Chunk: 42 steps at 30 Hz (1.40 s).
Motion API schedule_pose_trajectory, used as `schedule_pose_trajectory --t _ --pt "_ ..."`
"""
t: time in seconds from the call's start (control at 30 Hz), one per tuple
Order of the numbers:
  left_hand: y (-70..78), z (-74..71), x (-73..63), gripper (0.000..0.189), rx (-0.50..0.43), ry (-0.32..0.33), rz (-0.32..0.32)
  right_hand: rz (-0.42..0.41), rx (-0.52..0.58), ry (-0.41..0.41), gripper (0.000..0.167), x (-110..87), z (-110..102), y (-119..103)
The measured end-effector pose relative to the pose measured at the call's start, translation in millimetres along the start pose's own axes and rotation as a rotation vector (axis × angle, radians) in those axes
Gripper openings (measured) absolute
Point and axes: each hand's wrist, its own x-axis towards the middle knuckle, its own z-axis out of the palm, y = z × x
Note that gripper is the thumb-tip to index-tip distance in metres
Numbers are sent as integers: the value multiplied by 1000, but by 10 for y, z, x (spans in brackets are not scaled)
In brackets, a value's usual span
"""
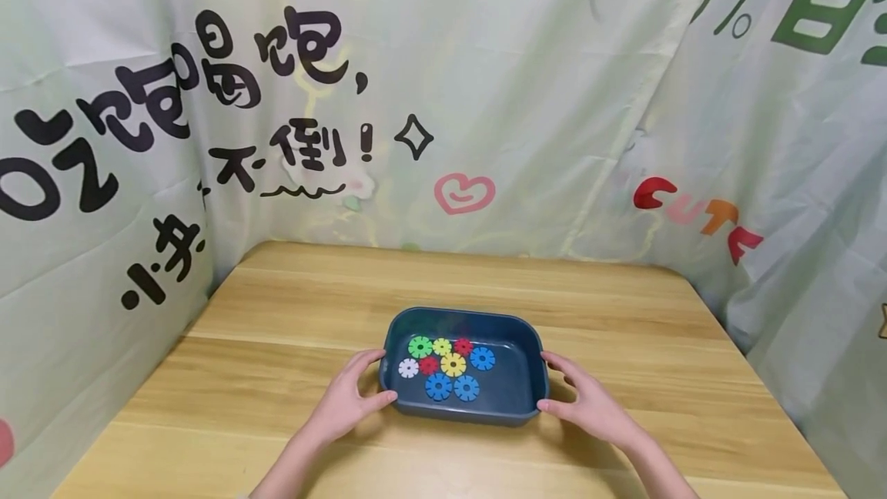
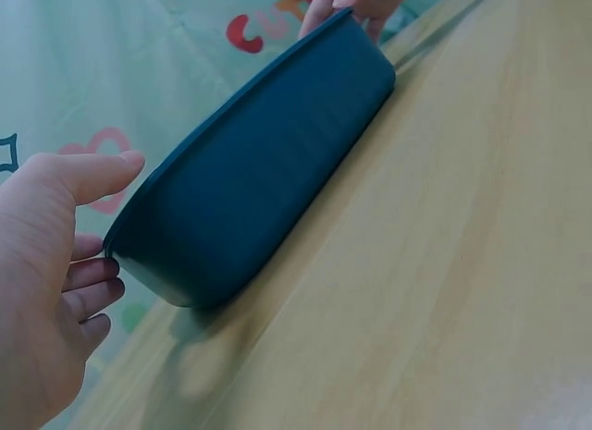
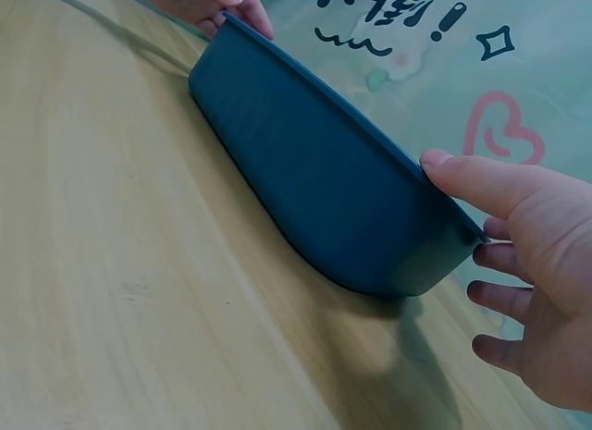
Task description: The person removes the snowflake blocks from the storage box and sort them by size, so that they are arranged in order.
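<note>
A dark blue plastic tub [image 1: 478, 413] stands on the wooden table, with several snowflake building discs lying flat inside. Among them are a green disc [image 1: 414, 343], a white disc [image 1: 403, 368], and blue discs [image 1: 483, 350], plus yellow and red ones. My left hand [image 1: 345, 400] holds the tub's left end, thumb at the near corner of the rim and fingers along the end wall. At the opposite end, my right hand [image 1: 590, 406] holds the rim the same way. Both wrist views show the tub's outer wall [image 2: 250, 162] and the thumbs by its rim.
The wooden table [image 1: 312, 291] extends around the tub on all sides. Printed curtains [image 1: 540, 137] hang behind its far edge and along its left and right sides.
</note>
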Motion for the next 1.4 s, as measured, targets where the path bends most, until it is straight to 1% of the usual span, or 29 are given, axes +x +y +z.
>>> schedule_pose_trajectory --t 0.07,0.37,0.57,0.67,0.73,0.9,1.03,1.1,1.17,1.3,1.37,1.4 --pt "-5 -19 -14 62 0 2 6 11 2 1 68 -5 8 -16" --pt "-41 -131 -91 59 22 19 20 -63 -13 -4 67 -20 72 -90" --pt "-88 -197 -121 56 26 43 31 -72 -19 -10 65 -15 115 -125" --pt "-102 -222 -136 56 23 51 25 -79 -31 -4 64 -3 140 -124" --pt "-104 -237 -142 56 18 53 19 -84 -45 1 65 2 153 -127" --pt "-98 -265 -148 56 10 54 4 -94 -38 -7 65 12 168 -158" --pt "-97 -269 -145 56 8 64 13 -102 -26 -11 65 29 165 -155" --pt "-96 -267 -138 58 21 66 17 -114 -29 9 65 48 156 -145" --pt "-87 -265 -132 64 44 57 9 -134 -33 42 63 79 137 -150" --pt "-51 -259 -120 82 57 -8 -42 -135 -5 118 58 194 75 -225" --pt "-37 -251 -111 88 22 -44 -70 -114 33 126 55 282 40 -293" --pt "-34 -246 -108 90 -11 -61 -85 -97 61 121 54 332 27 -328"
